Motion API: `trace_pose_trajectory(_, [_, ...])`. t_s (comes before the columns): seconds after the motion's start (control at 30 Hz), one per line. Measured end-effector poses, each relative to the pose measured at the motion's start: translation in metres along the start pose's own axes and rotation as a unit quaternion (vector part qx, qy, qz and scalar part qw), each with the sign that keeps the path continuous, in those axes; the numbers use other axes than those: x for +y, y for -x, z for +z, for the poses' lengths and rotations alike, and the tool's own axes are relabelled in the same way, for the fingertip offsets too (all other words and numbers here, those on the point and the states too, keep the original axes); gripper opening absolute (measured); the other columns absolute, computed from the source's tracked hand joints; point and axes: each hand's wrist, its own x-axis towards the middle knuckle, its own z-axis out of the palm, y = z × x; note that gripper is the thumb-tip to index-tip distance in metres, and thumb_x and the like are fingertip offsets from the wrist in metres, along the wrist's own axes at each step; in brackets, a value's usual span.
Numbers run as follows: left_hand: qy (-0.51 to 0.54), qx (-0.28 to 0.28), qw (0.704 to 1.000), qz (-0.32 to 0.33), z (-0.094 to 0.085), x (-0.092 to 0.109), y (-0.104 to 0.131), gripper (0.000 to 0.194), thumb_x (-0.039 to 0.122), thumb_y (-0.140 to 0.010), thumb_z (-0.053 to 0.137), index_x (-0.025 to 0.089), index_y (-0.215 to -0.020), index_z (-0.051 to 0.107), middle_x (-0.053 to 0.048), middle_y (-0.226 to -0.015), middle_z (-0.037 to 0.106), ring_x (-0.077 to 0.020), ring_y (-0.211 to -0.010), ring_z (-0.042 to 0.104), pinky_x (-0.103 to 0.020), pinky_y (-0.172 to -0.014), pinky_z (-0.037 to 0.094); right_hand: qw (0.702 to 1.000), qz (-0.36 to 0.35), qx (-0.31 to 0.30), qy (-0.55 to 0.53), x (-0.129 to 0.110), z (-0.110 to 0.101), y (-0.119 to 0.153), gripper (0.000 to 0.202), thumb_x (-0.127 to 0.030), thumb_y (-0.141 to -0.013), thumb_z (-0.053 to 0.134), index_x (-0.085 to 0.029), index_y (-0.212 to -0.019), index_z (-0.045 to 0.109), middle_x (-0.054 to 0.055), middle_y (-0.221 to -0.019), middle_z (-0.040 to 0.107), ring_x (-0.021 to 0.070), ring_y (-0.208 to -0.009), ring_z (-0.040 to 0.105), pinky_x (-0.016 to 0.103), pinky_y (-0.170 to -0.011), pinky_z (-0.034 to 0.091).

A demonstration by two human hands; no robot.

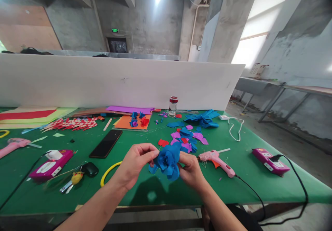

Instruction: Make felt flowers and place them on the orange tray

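Note:
A blue paper flower (168, 161) with layered petals is held up between my two hands, above the green table (145, 203). My left hand (137, 162) pinches its left edge between thumb and fingers. On the other side, my right hand (190, 168) grips the flower's right edge, its fingertips partly hidden behind the petals. Just behind the flower lie loose blue, purple and red paper petals (199, 137). A pink glue gun (219, 163) rests right of my right hand.
A black phone (106, 144), keys (75, 181) and a magenta power strip (53, 165) lie on the left. Another power strip (271, 161) is at the right. A red-capped jar (173, 107) stands before a white partition (116, 82). Small finished flowers (137, 119) sit on orange paper.

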Motion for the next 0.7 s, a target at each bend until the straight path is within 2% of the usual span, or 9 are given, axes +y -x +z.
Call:
trace_pose_trajectory(0.17, [0.034,-0.011,0.999,-0.024,-0.001,-0.003,0.0,0.022,0.034,-0.074,0.071,0.015,-0.066,0.064,0.0,-0.062,0.055,-0.0112,-0.058,0.046,-0.024,-0.056,0.04,1.0,-0.005,0.0,-0.01,-0.001,-0.001,0.0,0.024,-0.003,-0.078,0.047,-0.018,-0.071,0.064,0.0,-0.066,0.057,0.0125,-0.062,0.052,0.021,-0.06,0.041])
trace_pose_trajectory(0.33, [0.045,-0.002,0.999,-0.017,-0.002,-0.001,-0.001,0.024,0.038,-0.076,0.07,0.015,-0.069,0.065,0.0,-0.064,0.056,-0.0112,-0.059,0.048,-0.023,-0.057,0.042,1.0,-0.001,0.01,0.003,0.001,0.001,0.0,0.024,-0.005,-0.079,0.048,-0.017,-0.071,0.067,-0.001,-0.065,0.059,0.0123,-0.061,0.053,0.02,-0.06,0.042])
trace_pose_trajectory(0.5, [0.055,0.068,0.996,0.0,-0.011,-0.002,-0.008,0.024,0.04,-0.081,0.065,0.016,-0.081,0.068,-0.002,-0.076,0.061,-0.0113,-0.064,0.052,-0.021,-0.056,0.041,0.992,0.058,0.109,0.037,0.009,0.0,-0.001,0.021,-0.011,-0.079,0.05,-0.016,-0.073,0.07,-0.001,-0.064,0.061,0.0129,-0.06,0.056,0.021,-0.061,0.044])
trace_pose_trajectory(0.6, [0.052,0.056,0.997,-0.019,-0.012,-0.01,-0.012,0.022,0.038,-0.081,0.066,0.016,-0.08,0.066,-0.001,-0.073,0.059,-0.0102,-0.061,0.051,-0.021,-0.054,0.039,0.977,0.108,0.175,0.054,0.015,0.001,-0.002,0.017,-0.016,-0.078,0.054,-0.016,-0.071,0.07,-0.002,-0.059,0.062,0.013,-0.056,0.055,0.021,-0.057,0.044])
trace_pose_trajectory(0.7, [0.067,0.023,0.997,-0.042,-0.005,-0.02,-0.013,0.022,0.037,-0.08,0.067,0.016,-0.081,0.066,0.0,-0.07,0.057,-0.009,-0.058,0.049,-0.021,-0.053,0.039,0.964,0.146,0.217,0.05,0.02,0.003,-0.001,0.014,-0.022,-0.076,0.059,-0.016,-0.071,0.07,-0.001,-0.058,0.064,0.0144,-0.054,0.058,0.022,-0.055,0.046])
